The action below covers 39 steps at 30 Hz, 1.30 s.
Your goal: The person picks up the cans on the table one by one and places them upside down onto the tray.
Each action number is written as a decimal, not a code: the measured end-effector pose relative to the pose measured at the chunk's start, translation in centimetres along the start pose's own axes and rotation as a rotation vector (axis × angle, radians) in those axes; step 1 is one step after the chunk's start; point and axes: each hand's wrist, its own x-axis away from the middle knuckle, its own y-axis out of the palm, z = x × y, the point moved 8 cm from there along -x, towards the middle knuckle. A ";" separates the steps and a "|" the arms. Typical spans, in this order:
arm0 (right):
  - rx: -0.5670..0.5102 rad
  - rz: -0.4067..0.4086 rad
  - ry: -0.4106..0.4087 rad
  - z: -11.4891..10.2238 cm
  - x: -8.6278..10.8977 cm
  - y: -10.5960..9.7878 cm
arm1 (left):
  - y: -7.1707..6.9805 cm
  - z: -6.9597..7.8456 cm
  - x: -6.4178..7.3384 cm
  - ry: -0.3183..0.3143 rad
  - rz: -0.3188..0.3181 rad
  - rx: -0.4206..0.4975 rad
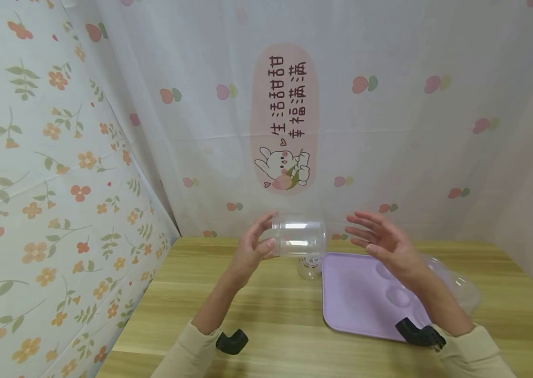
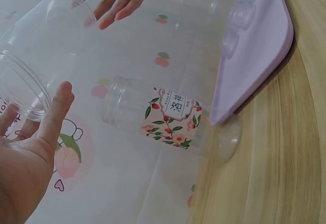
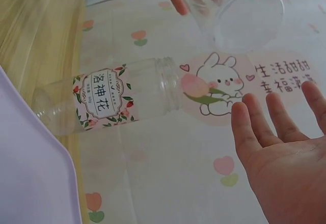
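Observation:
On its side in mid-air is a clear plastic jar [image 1: 300,234], its threaded mouth toward the left. My left hand [image 1: 252,251] grips it by that mouth end, thumb on the near side and fingers behind. My right hand [image 1: 386,244] hovers to the right of the jar's base, apart from it, fingers spread and nothing in them. Below the held jar, a second clear jar [image 3: 104,96] with a pink floral label stands upright on the table. The left wrist view shows that label [image 2: 173,117] and the bare threaded neck above it.
A light purple tray [image 1: 351,299] with round hollows lies on the wooden table [image 1: 266,325], right beside the standing jar. Another clear plastic container [image 1: 466,295] lies at the right, partly behind my right forearm. A patterned curtain [image 1: 389,131] hangs behind the table.

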 end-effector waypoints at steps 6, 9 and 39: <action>0.024 0.022 0.053 0.7 -0.1 0.2 | 0.5 -0.1 -0.1 -0.018 -0.004 0.019; 0.021 0.029 0.072 1.0 -0.2 0.5 | 1.0 -0.2 -0.2 -0.028 -0.005 0.015; -0.017 0.074 0.141 3.1 -0.4 2.9 | 4.9 -1.6 -0.5 -0.028 -0.073 0.110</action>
